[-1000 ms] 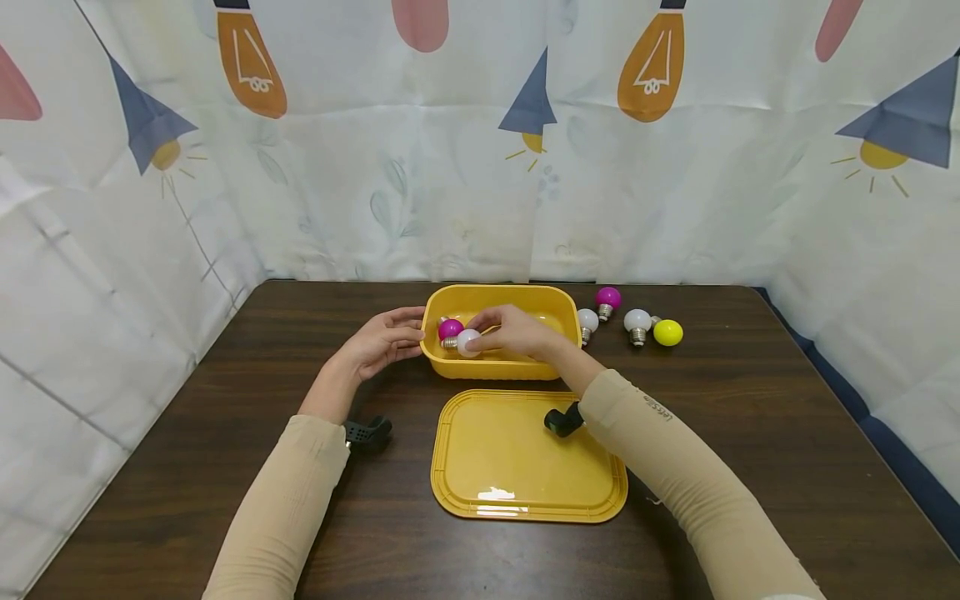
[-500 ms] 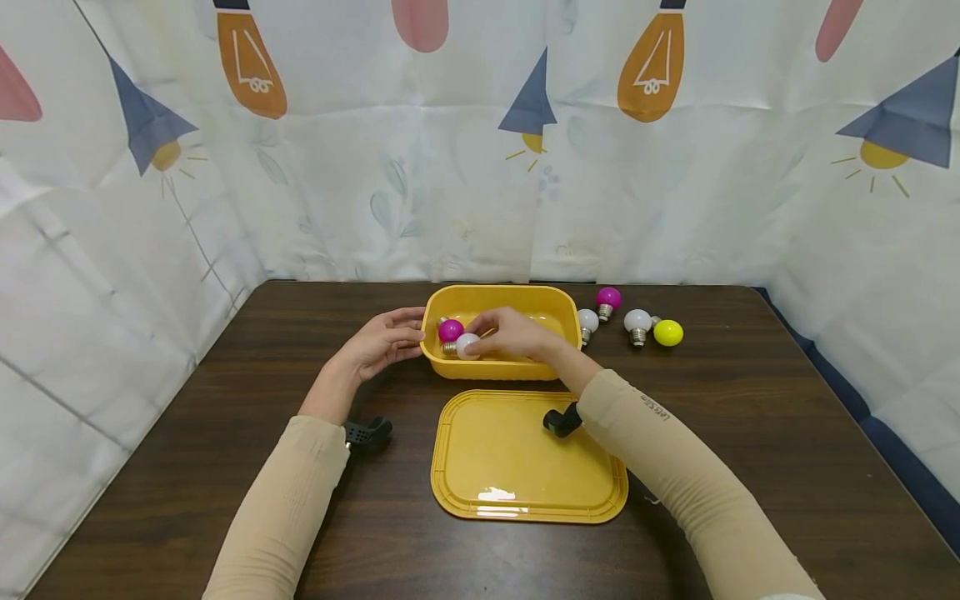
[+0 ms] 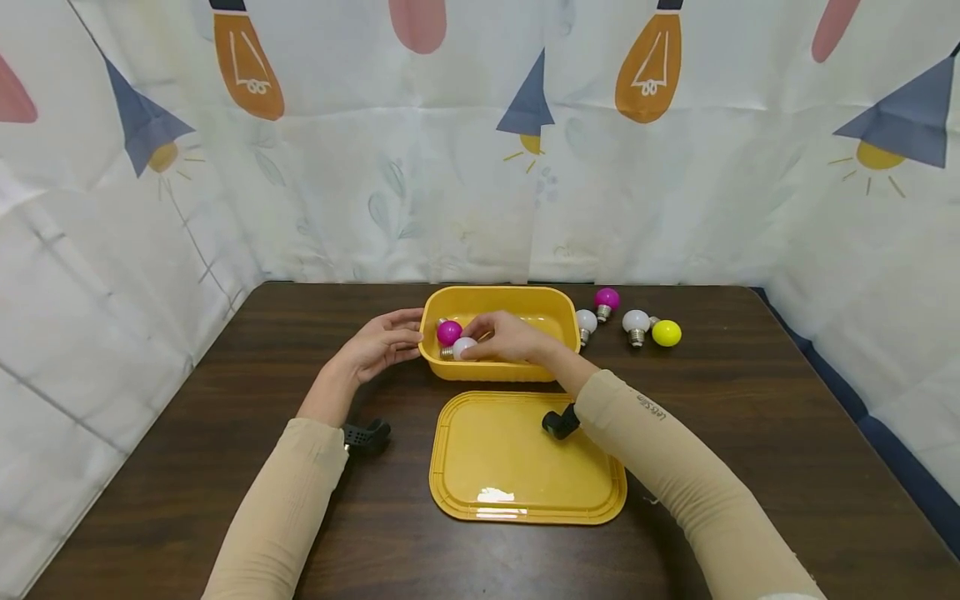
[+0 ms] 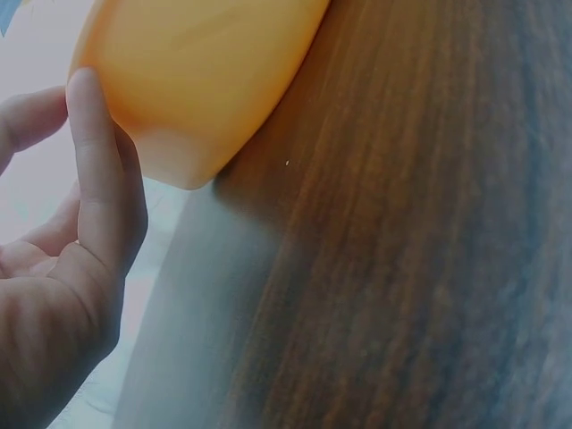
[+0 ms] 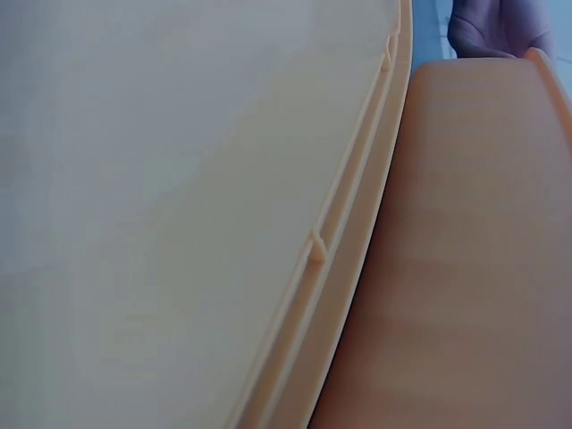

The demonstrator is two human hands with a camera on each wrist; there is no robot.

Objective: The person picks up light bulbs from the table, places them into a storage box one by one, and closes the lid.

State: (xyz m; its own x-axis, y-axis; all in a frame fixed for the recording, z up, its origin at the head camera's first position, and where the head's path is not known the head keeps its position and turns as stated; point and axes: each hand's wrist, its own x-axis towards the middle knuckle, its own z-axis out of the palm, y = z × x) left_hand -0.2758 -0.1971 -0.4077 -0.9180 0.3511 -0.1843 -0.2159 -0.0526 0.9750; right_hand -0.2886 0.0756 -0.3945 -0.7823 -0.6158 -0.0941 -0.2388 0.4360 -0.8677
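In the head view, a yellow plastic bin (image 3: 517, 373) stands at the back of the table. My right hand (image 3: 506, 337) reaches into its left half and pinches a white light bulb (image 3: 464, 347), metal base pointing left. Right beside that bulb is a magenta light bulb (image 3: 449, 332) in the bin. Outside the bin, my left hand (image 3: 384, 343) touches the left end wall near the rim with extended fingertips. The left wrist view has my left hand (image 4: 89, 223) at the bin wall (image 4: 197, 80), thumb on its outer face. My right hand is outside the right wrist view.
In front of the bin lies a flat yellow lid (image 3: 517, 458), under my right forearm. Right of the bin are another magenta bulb (image 3: 607, 298), a white bulb (image 3: 587, 322) by the bin wall, a second white bulb (image 3: 636, 322) and a yellow bulb (image 3: 666, 333). A printed curtain (image 3: 450, 192) hangs behind the table.
The white bulb in my right hand has moved slightly down and left within the bin, next to the magenta one. My left hand has stayed at the bin's end.
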